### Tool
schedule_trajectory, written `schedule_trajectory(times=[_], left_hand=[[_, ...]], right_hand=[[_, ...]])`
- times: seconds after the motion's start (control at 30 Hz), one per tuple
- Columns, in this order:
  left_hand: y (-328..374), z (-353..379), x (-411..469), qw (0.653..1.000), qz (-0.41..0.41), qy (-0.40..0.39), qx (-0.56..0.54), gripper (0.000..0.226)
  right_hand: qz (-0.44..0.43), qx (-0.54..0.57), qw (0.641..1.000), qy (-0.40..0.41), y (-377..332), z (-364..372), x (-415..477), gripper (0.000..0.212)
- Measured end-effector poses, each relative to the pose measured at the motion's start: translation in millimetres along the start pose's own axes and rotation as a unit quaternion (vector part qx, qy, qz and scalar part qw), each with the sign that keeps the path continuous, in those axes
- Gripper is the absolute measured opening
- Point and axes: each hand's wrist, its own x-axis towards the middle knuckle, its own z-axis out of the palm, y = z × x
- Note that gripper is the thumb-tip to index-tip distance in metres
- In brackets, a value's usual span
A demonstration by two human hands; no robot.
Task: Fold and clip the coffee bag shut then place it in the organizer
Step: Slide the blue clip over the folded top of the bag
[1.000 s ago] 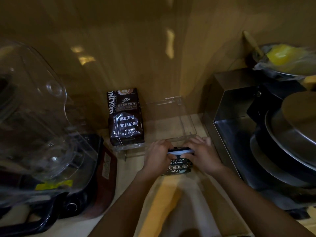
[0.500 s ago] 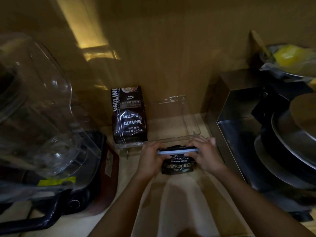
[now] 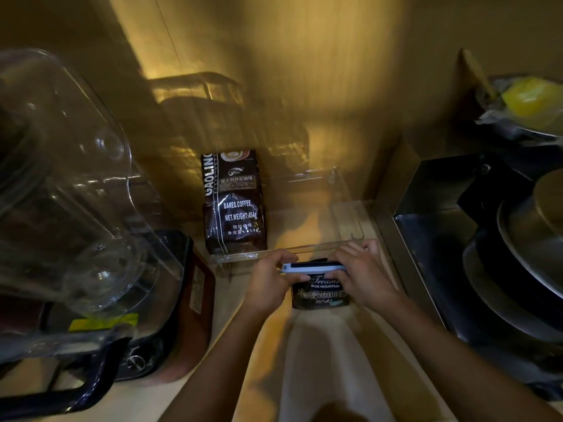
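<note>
A small dark coffee bag (image 3: 320,295) with "Blue Mountain" lettering stands on the counter just in front of the clear organizer (image 3: 347,205). A long pale clip (image 3: 310,267) lies across the bag's folded top. My left hand (image 3: 268,284) holds the clip's left end and the bag's left side. My right hand (image 3: 364,274) grips the clip's right end and the bag's right side. A larger brown "Baked Coffee" bag (image 3: 233,205) stands upright in the organizer's left part.
A clear blender jug (image 3: 61,190) on a dark base (image 3: 170,300) fills the left. A steel box (image 3: 432,208) and stacked pans with lids (image 3: 524,254) crowd the right. Wooden walls close the back. A bowl with something yellow (image 3: 530,102) sits at the upper right.
The clip has come up onto the bag's folded top and both hands now hold its ends. The camera has drifted a little; the bag stays in front of the organizer.
</note>
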Motion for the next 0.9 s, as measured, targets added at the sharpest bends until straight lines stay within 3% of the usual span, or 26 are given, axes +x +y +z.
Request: schedule_trajectory(times=[0.7,0.9], left_hand=[[5,13,3,0.997,0.004,0.077,0.025,0.019],[1,5,7,0.996,0.048,0.031,0.062,0.02]], right_hand=[[0.017,-0.027,0.999,-0.003,10,7,11,0.021],[0.015,-0.017,1.0,-0.009,11,8,9,0.022]])
